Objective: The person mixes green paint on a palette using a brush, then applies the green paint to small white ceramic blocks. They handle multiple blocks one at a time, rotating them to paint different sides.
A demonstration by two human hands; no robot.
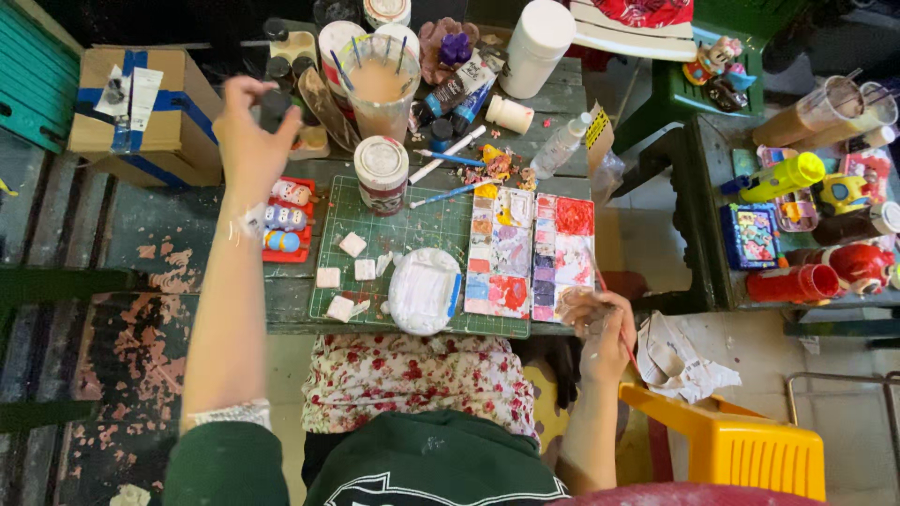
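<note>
The left hand is raised over the far left part of the table, its fingers pinched together around a small dark paint pot, which hangs just above the cluster of similar pots at the far edge. The right hand rests at the near right corner, fingers closed on a thin red-handled brush that slants down past the table edge. Between the hands lie a green cutting mat, a white plaster piece on its near edge, and two stained paint palettes to the right. A cup of murky rinse water with brushes in it stands at the far edge, just beside the lifted pot. The likeliest mishap, as I judge it, is the left forearm or the pot knocking that cup and flooding mat and palettes; the pot could also slip from such a light fingertip pinch.
</note>
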